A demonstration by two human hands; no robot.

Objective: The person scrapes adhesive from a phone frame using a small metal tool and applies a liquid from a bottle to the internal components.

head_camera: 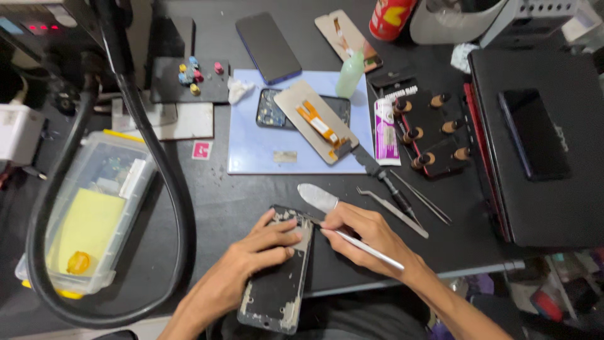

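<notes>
While the left hand (pixel 267 242) pins the phone frame (pixel 278 271) flat, the right hand (pixel 368 236) pinches a thin metal tool (pixel 362 247), seemingly scraping its edge.

The left hand (pixel 267 242) presses down on a phone frame (pixel 277 277) at the near edge of the black table (pixel 214 201). The right hand (pixel 368 236) holds a thin silver tool (pixel 368 249) like a pen, its tip touching the frame's top. Tweezers (pixel 393 211) lie just beside it.
</notes>
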